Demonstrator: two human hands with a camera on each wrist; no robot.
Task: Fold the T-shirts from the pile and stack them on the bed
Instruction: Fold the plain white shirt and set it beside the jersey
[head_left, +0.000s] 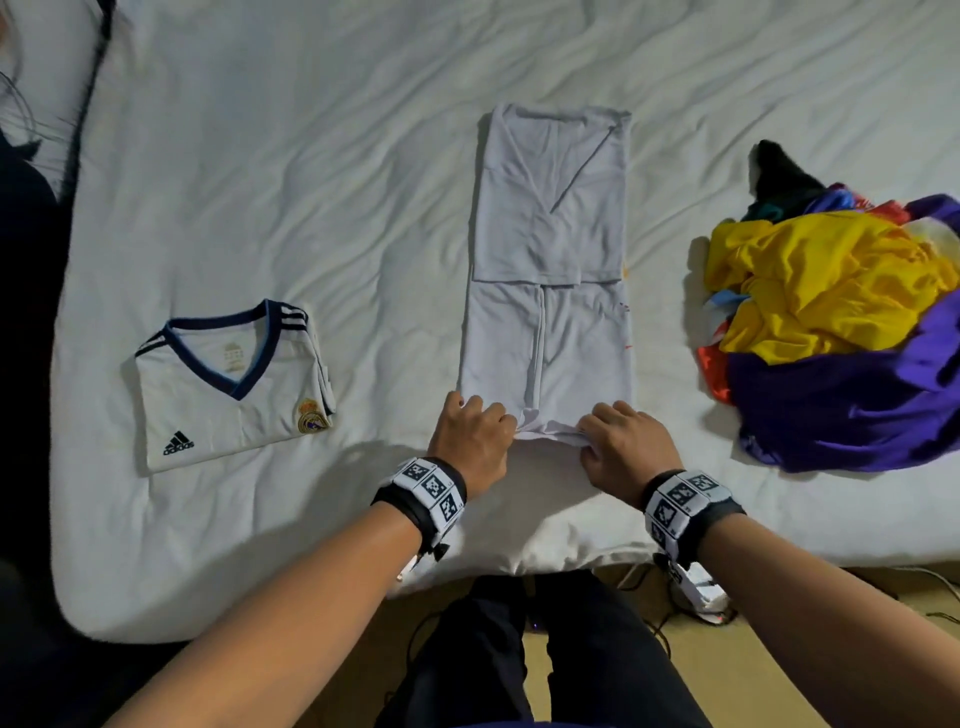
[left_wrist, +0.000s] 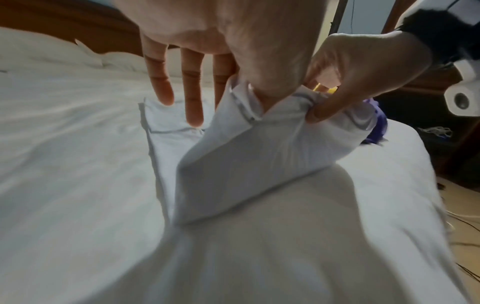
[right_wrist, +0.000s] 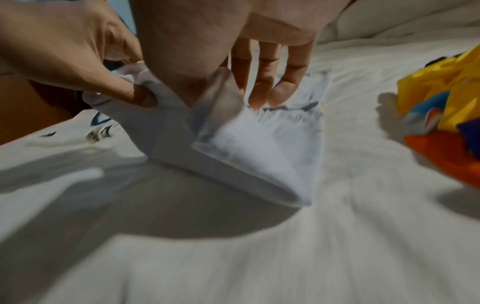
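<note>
Nearest us, our left hand and right hand each pinch the near hem of the white T-shirt, thumb against forefinger with the other fingers straight, lifting that edge off the bed. Left of the T-shirt lies a folded white jersey; right of it and farther back sits the pile of coloured shirts.

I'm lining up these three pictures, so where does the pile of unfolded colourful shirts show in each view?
Head view: pile of colourful shirts at the right edge, on the bed.
Left wrist view: only yellow and purple scraps behind the right hand.
Right wrist view: right edge.
Shared landmark: the white T-shirt both hands pinch.
</note>
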